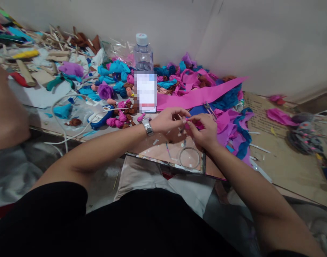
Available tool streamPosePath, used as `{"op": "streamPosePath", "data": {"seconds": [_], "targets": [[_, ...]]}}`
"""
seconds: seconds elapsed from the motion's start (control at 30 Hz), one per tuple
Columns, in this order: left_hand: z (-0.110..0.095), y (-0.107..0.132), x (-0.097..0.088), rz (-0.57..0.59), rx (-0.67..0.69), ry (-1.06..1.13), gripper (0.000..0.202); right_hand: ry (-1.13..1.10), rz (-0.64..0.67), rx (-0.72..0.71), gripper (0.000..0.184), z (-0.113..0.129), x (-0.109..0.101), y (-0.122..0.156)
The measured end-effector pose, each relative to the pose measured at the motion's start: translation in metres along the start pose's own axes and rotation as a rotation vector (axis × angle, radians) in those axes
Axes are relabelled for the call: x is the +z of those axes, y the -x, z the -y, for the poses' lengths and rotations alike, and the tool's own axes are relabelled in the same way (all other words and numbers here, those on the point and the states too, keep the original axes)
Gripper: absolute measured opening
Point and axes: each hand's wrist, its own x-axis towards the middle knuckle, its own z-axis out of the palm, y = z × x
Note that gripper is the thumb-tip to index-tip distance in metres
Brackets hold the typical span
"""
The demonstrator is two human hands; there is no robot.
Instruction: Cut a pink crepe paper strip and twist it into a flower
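Observation:
My left hand (167,120), with a metal watch (147,126) on its wrist, pinches a small pink crepe paper piece (195,124) from the left. My right hand (205,134) grips the same pink piece from below and the right, fingers curled round it. Both hands meet over a glass board (163,151) that lies in front of me. A roll of clear tape (189,157) sits on the board just below my hands. Scissors (209,109) lie just beyond my right hand on the paper pile.
Heaps of pink, blue and purple crepe paper (206,93) and small paper flowers (105,91) cover the floor ahead. A water bottle (143,53) stands by the wall. A blue glue gun (100,119) with white cable lies at the left. Another person's knee (6,110) is at far left.

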Motion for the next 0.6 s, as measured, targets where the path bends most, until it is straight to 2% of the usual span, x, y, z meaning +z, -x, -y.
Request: {"op": "streamPosePath", "data": {"seconds": [0.27, 0.6], "targets": [[0.0018, -0.0002, 0.0002, -0.020, 0.012, -0.029, 0.030, -0.012, 0.010, -0.006, 0.017, 0.0018, -0.0011, -0.0009], [0.0005, -0.0002, -0.0006, -0.023, -0.004, -0.019, 0.033, -0.007, -0.002, -0.003, 0.021, 0.0040, -0.0010, -0.0018]]}}
